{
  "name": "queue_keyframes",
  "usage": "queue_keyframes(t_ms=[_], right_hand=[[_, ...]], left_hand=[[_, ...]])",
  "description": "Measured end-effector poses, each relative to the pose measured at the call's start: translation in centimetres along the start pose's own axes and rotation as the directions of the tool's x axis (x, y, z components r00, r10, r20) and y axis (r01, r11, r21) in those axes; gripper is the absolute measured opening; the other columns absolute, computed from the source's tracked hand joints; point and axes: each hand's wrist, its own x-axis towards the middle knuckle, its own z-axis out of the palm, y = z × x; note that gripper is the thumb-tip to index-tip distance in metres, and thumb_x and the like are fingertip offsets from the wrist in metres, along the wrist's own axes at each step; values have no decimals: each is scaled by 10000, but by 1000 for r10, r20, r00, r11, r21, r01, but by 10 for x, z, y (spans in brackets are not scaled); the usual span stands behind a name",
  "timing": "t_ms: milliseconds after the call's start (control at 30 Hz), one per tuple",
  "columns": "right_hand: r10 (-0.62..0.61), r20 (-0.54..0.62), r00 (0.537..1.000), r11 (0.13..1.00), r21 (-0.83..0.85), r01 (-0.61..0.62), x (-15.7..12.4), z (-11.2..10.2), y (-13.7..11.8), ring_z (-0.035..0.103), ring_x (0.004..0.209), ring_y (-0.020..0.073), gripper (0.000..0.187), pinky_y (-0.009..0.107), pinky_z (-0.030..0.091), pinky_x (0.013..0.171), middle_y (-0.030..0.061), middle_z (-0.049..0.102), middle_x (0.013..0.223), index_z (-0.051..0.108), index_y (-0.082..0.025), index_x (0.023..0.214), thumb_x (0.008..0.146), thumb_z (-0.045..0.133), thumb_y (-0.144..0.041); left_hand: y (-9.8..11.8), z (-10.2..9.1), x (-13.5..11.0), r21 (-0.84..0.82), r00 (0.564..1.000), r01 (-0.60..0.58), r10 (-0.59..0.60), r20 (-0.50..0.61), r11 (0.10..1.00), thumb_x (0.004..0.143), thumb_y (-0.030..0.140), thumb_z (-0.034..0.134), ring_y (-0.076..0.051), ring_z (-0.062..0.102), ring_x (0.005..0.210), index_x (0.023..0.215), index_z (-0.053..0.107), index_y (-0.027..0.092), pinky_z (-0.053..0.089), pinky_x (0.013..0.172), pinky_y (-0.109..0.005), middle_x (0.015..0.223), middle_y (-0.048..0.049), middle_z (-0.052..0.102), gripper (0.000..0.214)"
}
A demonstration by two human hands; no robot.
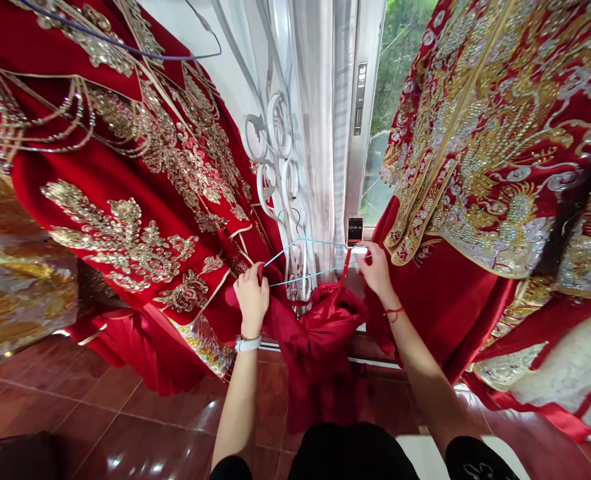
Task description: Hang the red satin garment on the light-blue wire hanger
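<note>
A light blue wire hanger [305, 261] hangs from a white scrolled window grille [275, 167]. A plain dark red garment [320, 333] droops from it between my hands. My left hand [252, 293], with a white watch on its wrist, is closed on the red cloth at the hanger's left end. My right hand [375, 270], with a red string round its wrist, pinches the hanger's right end, where a thin red strap hangs down.
Red robes with heavy gold and silver embroidery hang on the left [125, 200] and the right [495, 147]. A sheer white curtain [320, 133] and a window frame [360, 120] stand behind. The floor is glossy red-brown tile [125, 420].
</note>
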Motion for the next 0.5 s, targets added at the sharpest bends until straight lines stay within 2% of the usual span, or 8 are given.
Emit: queue_keyframes(t_ms=[100,200,300,367,433,500], right_hand=[[-61,4,998,984,-167,61,-10,12,-13,537,1239,325,433,482,431,1082,143,647,1280,606,-199,1272,847,626,-282],[-109,32,994,974,-195,113,-10,17,-14,541,1251,297,396,453,432,1093,143,648,1280,585,-188,1298,907,527,-215],[-121,53,991,960,-247,130,-7,17,-14,582,1198,296,404,443,451,1058,145,669,1262,611,-176,1281,902,473,-157],[-66,37,997,946,-315,74,-1,16,-16,624,1122,313,405,448,470,1002,156,698,1212,647,-168,1254,897,458,-147],[42,15,999,933,-359,-34,10,11,-14,670,1006,317,399,434,496,917,155,737,1093,682,-169,1236,912,448,-172],[179,-4,984,937,-304,-172,26,3,-7,700,870,290,389,388,518,818,132,755,938,723,-170,1174,925,425,-200]], left_hand=[[-1,1,-3,1,1000,5,-5,-30,1000,918,201,421,-355,596,1126,1329,630,122,424,1004,-491,1289,-188,688,468],[-1,-1,-6,-2,999,6,-6,-41,1000,926,219,420,-354,592,1126,1327,632,129,418,1003,-490,1293,-186,685,463],[0,-2,-7,-8,999,8,-9,-35,1000,923,223,428,-348,590,1129,1325,633,142,417,1000,-479,1285,-172,689,459],[2,-3,-7,-14,999,15,-16,-39,1000,915,216,438,-343,593,1124,1316,637,148,413,1008,-479,1280,-166,692,453],[3,-4,-7,-10,998,23,-23,-54,1000,912,215,452,-342,597,1124,1311,639,157,406,1026,-488,1280,-163,693,445],[3,-6,-6,4,997,34,-34,-70,999,916,229,469,-347,603,1134,1310,638,161,403,1043,-501,1277,-166,693,434]])
